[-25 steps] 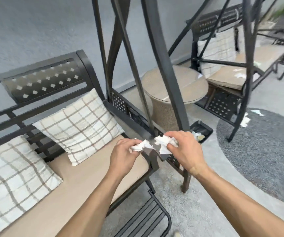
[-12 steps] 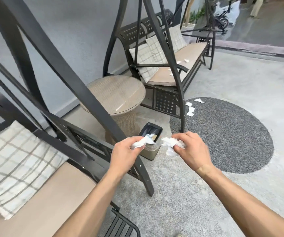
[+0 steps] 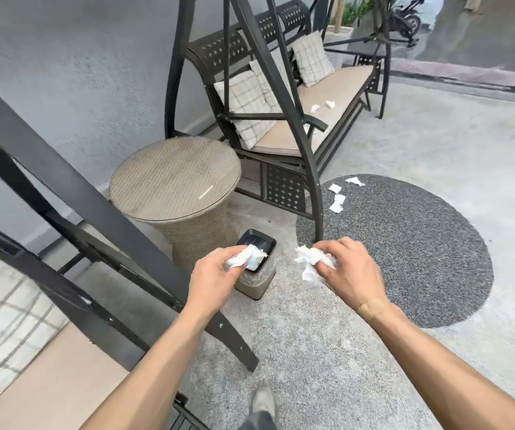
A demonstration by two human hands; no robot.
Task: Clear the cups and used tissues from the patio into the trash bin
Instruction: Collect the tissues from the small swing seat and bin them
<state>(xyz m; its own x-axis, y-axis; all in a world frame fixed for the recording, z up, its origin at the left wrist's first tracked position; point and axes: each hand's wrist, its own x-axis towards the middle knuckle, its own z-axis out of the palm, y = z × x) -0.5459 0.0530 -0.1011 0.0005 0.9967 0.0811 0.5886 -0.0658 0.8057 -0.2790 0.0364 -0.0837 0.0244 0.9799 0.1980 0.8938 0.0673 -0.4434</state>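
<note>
- Two swing benches stand on this patio; what is different from a second ago?
- Then the near swing bench (image 3: 32, 305) filled the view. Now it is at the left, and the trash bin (image 3: 254, 265) is straight below the hands, so I judge the drop comes next.
- Where is open room?
- The concrete floor (image 3: 281, 352) is free at the near side and to the right, up to the round grey mat (image 3: 405, 249). The wicker table (image 3: 175, 178) stands just beside the bin on its far left.
- And the hands?
- The left hand (image 3: 212, 277) pinches a crumpled tissue (image 3: 245, 257) over the bin's rim. The right hand (image 3: 349, 274) curls its fingers round a tissue wad (image 3: 310, 259), right of the bin.
- What remains?
- Floor tissues (image 3: 338, 197) lie on the mat's far edge, and bench tissues (image 3: 323, 106) lie on the far swing bench (image 3: 281, 119). I see no cups.
</note>
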